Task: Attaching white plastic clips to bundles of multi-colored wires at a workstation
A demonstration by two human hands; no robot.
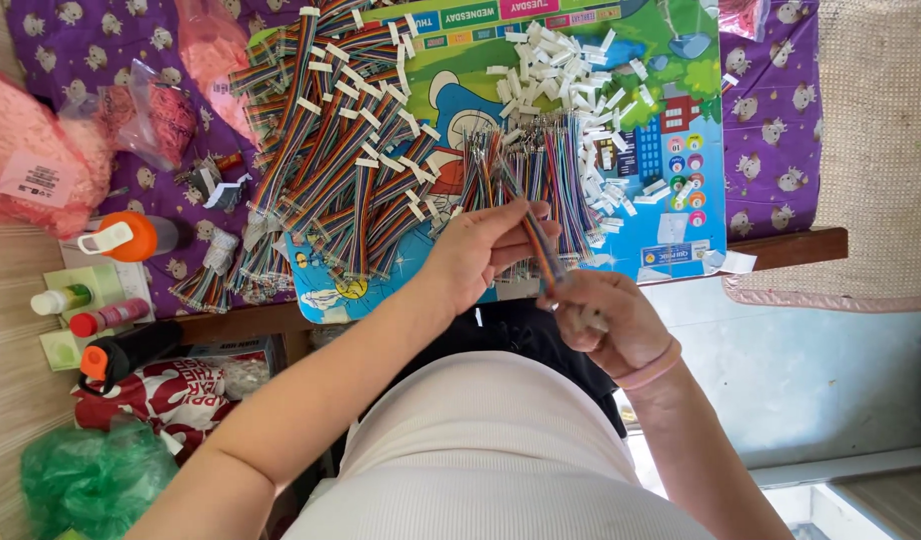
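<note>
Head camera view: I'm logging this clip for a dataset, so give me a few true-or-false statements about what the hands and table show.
1. Both hands hold one rainbow ribbon cable. True: left hand, right hand.
2. The white connectors lie in a bowl. False: they lie loose on the colourful board.
3. A pink band circles the right wrist. True.
4. The finished cable pile lies right of the connectors. False: left of them.
</note>
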